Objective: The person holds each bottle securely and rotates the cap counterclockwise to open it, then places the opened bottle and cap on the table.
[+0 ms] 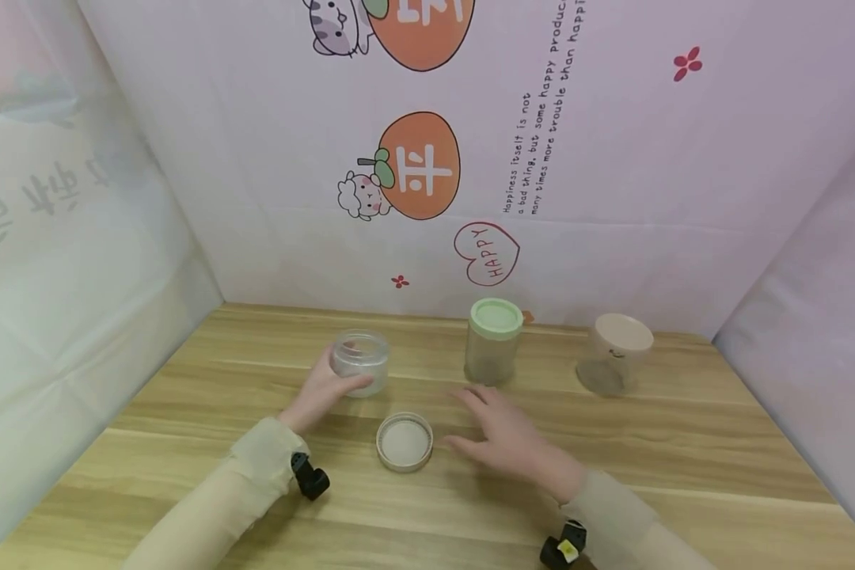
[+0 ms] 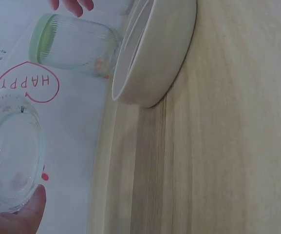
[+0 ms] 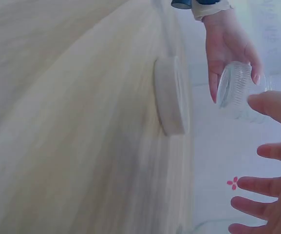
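Observation:
My left hand [image 1: 321, 393] grips a clear ribbed glass jar [image 1: 368, 368], thumb on its near side and fingers round its left. The jar's mouth has no lid on it. In the right wrist view the jar [image 3: 237, 90] is raised off the tabletop. A pale beige lid [image 1: 404, 443] lies on the wood between my hands, its hollow side up; the left wrist view shows its rim [image 2: 162, 53] close by. Right of this lid, my right hand [image 1: 509, 442] hovers with fingers spread, holding nothing.
Toward the back stands a ribbed glass jar with a green lid [image 1: 495, 317], beyond my right hand. Farther right, a jar with a beige lid [image 1: 624, 332] stands on the wooden table [image 1: 712, 451]. Printed white cloth [image 1: 271, 174] hangs behind and along both sides.

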Tool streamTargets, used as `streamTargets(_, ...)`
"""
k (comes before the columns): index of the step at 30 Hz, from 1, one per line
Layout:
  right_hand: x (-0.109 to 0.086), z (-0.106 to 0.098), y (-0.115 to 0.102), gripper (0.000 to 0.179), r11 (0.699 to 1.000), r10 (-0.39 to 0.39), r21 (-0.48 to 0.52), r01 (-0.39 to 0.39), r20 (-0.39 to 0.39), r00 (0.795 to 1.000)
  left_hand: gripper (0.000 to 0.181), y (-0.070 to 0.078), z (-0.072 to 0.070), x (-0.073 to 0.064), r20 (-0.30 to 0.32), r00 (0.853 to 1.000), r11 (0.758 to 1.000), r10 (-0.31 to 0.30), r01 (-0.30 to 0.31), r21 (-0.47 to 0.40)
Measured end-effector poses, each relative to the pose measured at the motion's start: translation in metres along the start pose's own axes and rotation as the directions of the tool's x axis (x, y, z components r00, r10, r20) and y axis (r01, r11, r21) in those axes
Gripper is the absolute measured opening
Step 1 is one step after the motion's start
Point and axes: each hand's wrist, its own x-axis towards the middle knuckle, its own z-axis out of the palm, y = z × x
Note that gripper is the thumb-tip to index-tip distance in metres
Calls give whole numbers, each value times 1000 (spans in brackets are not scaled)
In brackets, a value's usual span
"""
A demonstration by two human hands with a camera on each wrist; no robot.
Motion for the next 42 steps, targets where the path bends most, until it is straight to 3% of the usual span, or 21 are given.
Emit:
streamTargets(7,-19,-8,9,54,996,64,70,-54,-151,986,85,-3,10,4,32,999,999,43,-44,29)
streamTargets(11,-30,-9,18,50,994,78,93,-59,-214,974,83,-2,14,10,23,999,999,36,-37,28)
streamTargets(19,-44,-7,30,46,994,34,112,2,-315,948,86,-8,17,25,59,998,1000,19,-20,21)
streamTargets(24,-49,-6,35,44,994,24,110,14,-330,944,89,-12,21,32,83,997,996,0,-8,87)
streamTargets(30,-51,-8,38,43,988,74,151,-32,-284,956,90,-17,26,43,88,996,990,4,-17,140)
streamTargets(33,-50,-8,40,42,964,142,256,-78,-246,959,90,-19,28,49,89,996,985,15,-30,169)
streamTargets(37,-47,-10,44,40,885,265,435,-165,-180,947,90,-21,31,55,83,996,979,20,-37,202)
streamTargets(39,-47,-12,46,39,850,311,485,-205,-149,938,89,-23,31,57,76,997,974,24,-41,223)
streamTargets(42,-46,-13,48,40,824,345,513,-241,-118,931,88,-25,33,61,69,997,970,26,-42,241)
